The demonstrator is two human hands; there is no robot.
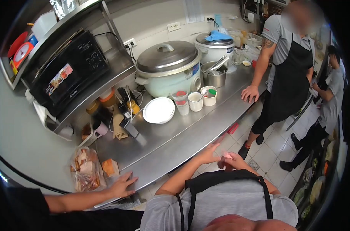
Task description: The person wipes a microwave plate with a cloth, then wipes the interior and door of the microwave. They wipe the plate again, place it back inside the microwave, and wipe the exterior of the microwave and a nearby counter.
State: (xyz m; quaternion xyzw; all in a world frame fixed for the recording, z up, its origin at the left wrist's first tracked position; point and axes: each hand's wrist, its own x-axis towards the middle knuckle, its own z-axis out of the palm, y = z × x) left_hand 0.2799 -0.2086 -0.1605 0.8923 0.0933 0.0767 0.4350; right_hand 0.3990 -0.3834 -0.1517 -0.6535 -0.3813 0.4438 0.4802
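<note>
In front of my apron (pixel 225 179), past the counter's front edge, I see both my hands. My left hand (pixel 209 154) has its fingers stretched apart and nothing visible in it. Close beside it, my right hand (pixel 233 159) is closed, its fingers curled together around something small, pinkish and dark, that I cannot make out. The steel counter (pixel 167 142) lies just beyond my left hand. On it stand a stack of white bowls (pixel 159 110), clear cups (pixel 181 103) and two white tubs (pixel 196 102), one holding a green item.
A co-worker's hand (pixel 123 186) rests on the counter at left, near bagged bread (pixel 85 169). Another co-worker's hand (pixel 250 93) leans on the right end. Behind stand a large rice cooker (pixel 167 77), a steel pot (pixel 214 79) and a black microwave (pixel 69 73).
</note>
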